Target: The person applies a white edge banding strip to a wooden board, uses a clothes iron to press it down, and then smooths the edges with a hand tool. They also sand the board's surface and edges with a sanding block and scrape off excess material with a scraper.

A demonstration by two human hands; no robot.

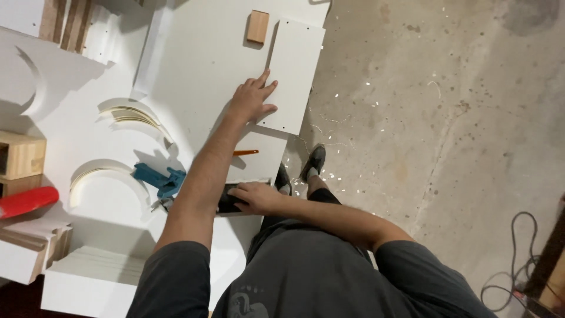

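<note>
My left hand (252,99) lies flat with fingers spread on the left edge of a narrow white panel (294,70) that rests on a larger white board (200,65). My right hand (254,197) is closed around a small dark tool (228,199) at the near edge of the board. An orange pencil (245,152) lies on the board between my two hands. A blue clamp (160,179) sits just left of my left forearm.
A small wooden block (258,26) lies at the panel's far left corner. White curved cut-outs (109,176), wooden boxes (20,156) and a red tool handle (26,201) crowd the left. Concrete floor (435,118) with scattered shavings spreads right; cables (518,259) lie at lower right.
</note>
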